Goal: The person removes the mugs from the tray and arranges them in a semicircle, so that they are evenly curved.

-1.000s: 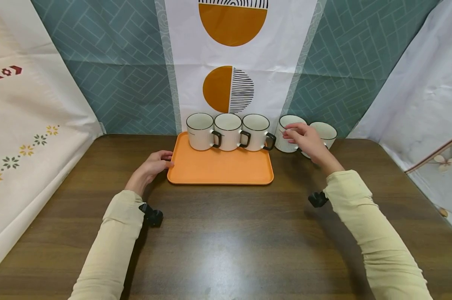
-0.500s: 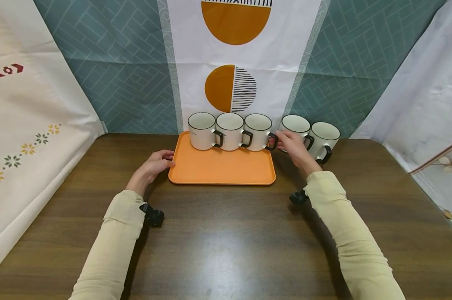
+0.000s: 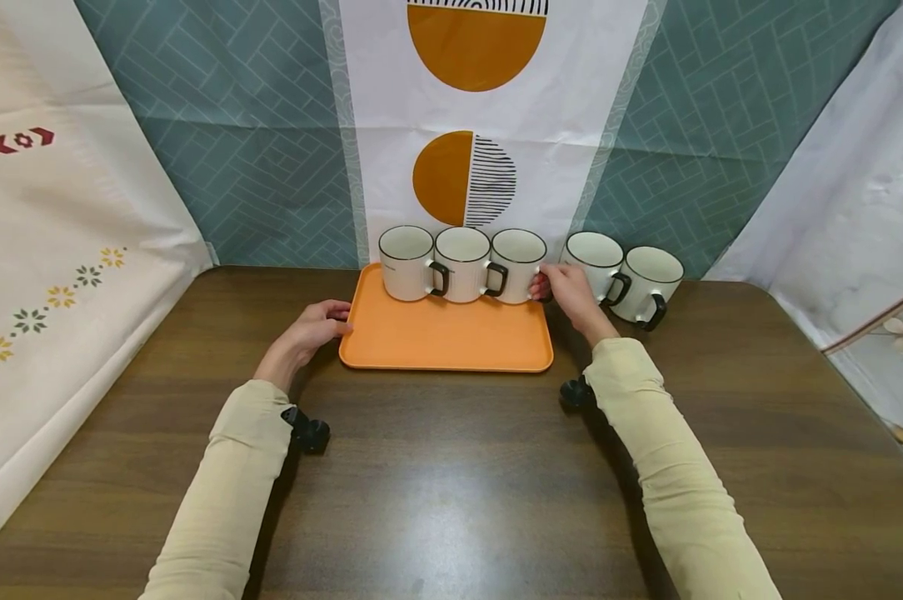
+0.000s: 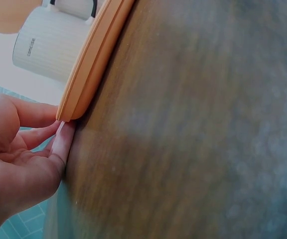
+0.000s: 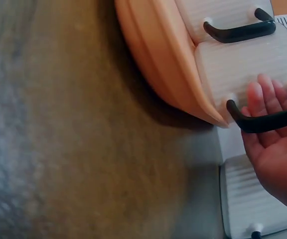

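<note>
Three white ribbed mugs with dark rims and black handles, a left mug (image 3: 406,262), a middle mug (image 3: 462,267) and a right-hand mug (image 3: 513,271), stand in a row along the back of an orange tray (image 3: 451,342). At the tray's left side, my left hand (image 3: 312,329) pinches its edge between thumb and fingers, clearer in the left wrist view. My right hand (image 3: 571,292) reaches in beside the right-hand mug. In the right wrist view its extended fingers (image 5: 268,97) lie behind the black handle (image 5: 263,122), tips against the mug's side.
Right of the tray, two similar mugs, a nearer one (image 3: 594,250) and an outer one (image 3: 650,283), stand on the brown wooden table (image 3: 451,467). A patterned cloth wall (image 3: 271,192) rises directly behind the mugs. White cloths hang at both sides.
My right hand has moved left from above the two off-tray mugs to the right-hand mug on the tray. My left hand stays at the tray's edge.
</note>
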Tool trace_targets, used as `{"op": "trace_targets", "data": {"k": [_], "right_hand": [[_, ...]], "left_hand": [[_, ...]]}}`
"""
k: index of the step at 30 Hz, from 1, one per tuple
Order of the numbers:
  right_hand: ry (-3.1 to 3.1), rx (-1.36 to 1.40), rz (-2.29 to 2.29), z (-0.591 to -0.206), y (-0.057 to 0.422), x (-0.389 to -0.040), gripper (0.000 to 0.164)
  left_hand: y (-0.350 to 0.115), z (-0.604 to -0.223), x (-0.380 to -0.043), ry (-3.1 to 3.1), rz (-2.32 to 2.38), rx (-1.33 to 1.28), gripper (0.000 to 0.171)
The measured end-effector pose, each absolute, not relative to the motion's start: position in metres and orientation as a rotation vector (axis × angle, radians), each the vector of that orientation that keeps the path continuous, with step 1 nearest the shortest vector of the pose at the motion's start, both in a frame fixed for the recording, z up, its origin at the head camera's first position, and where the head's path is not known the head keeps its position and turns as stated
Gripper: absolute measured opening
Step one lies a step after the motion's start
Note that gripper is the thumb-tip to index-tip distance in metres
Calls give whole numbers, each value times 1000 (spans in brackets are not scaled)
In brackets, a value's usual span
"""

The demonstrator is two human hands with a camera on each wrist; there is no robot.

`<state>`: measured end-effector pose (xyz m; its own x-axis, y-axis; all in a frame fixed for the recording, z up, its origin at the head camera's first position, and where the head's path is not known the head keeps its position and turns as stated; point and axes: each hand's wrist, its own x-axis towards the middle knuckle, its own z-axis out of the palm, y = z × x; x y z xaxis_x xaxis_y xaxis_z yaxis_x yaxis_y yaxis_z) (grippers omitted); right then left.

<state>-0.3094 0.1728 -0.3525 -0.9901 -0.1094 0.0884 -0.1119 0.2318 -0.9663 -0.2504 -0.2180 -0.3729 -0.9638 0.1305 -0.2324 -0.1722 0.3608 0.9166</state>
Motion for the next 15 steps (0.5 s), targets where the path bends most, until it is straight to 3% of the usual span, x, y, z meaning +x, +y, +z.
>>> {"op": "trace_targets", "data": {"k": [15], "right_hand": [[-2452,330,2023,-356,176,-309,36]], "left_hand": [[-216,-369,-247,2363,1623,-49,54]]}}
